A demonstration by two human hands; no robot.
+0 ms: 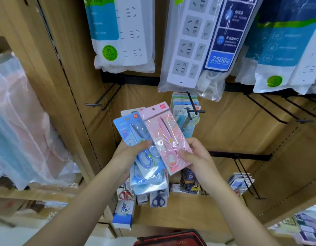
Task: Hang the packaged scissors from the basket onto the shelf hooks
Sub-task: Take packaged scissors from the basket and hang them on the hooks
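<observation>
Left hand (130, 151) fingers clasping blue packs (134, 139), right hand (194, 155) fingers pinching pink pack (164, 132) at its lower end, hook (193, 108) just above, basket (171, 239) below

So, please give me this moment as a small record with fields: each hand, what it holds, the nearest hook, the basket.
left hand: grips a fanned stack of blue carded scissors packs
right hand: pinches the lower part of the pink plastic-wrapped scissors pack
pink pack position: in front of the blue ones, not yet on a hook
nearest hook: black metal hook already carrying scissors packs
empty hook: black double-wire hook at the left
basket: red basket rim at the bottom edge
</observation>
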